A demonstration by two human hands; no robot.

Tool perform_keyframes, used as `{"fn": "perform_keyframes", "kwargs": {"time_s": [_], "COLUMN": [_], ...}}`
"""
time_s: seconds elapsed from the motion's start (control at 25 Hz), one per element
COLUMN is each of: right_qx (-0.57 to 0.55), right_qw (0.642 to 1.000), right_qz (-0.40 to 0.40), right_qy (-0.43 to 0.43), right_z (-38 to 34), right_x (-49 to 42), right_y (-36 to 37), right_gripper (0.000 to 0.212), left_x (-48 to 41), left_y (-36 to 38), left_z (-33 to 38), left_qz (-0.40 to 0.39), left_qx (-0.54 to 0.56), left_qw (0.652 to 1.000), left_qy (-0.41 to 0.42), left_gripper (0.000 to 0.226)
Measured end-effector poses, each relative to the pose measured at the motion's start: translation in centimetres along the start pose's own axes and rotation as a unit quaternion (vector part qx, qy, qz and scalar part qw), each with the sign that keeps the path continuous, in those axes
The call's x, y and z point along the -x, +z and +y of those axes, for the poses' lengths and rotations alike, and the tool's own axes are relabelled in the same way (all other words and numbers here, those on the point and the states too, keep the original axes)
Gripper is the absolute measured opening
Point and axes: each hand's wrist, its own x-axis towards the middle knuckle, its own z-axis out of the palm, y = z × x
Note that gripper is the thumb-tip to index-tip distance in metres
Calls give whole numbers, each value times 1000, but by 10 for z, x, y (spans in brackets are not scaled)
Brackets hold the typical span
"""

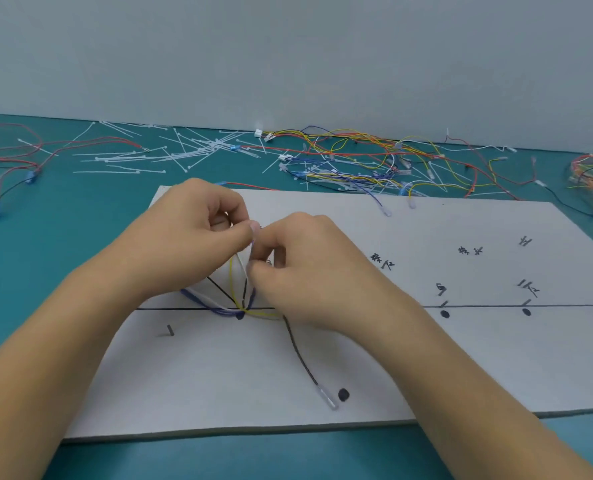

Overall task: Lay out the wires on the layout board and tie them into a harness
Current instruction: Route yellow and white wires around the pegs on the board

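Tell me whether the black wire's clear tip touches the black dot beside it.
Apart. The head view shows a strip of bare board between the clear tip and the black dot.

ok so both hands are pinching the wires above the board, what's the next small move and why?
Probably lower the wires onto the layout board along its drawn line: left hand and right hand hold them arched up from the junction dot, with no tie visible.

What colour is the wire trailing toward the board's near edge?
The wire is black, shown best in the head view.
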Motion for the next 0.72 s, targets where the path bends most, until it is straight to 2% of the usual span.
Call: {"fn": "perform_keyframes", "kwargs": {"time_s": [0.12,0.2,0.32,0.4,0.52,0.6,0.72], "right_qx": [45,64,-71,-99,18,54,-7], "right_qw": [994,983,974,975,981,976,972], "right_qz": [-91,-163,-194,-156,-44,18,127], "right_qy": [49,58,94,127,186,211,196], "right_z": [11,21,43,64,97,115,124], "right_x": [-15,-32,-56,-73,-94,-98,-96], "right_y": [-21,-37,-57,-66,-66,-65,-63], "right_gripper": [13,15,13,15,15,19,17], "left_x": [1,0,0,-1,-2,-2,-2], "left_y": [-3,-8,-18,-22,-21,-20,-20], "left_z": [-1,-5,-11,-13,-14,-14,-15], "left_qz": [-54,-52,-23,-11,-9,-17,-24], "left_qx": [-23,-35,-34,-31,-35,-41,-41], "left_qw": [998,998,999,998,998,998,997], "left_qy": [-7,-19,-35,-45,-51,-52,-54], "left_gripper": [32,30,28,28,30,31,30]}}
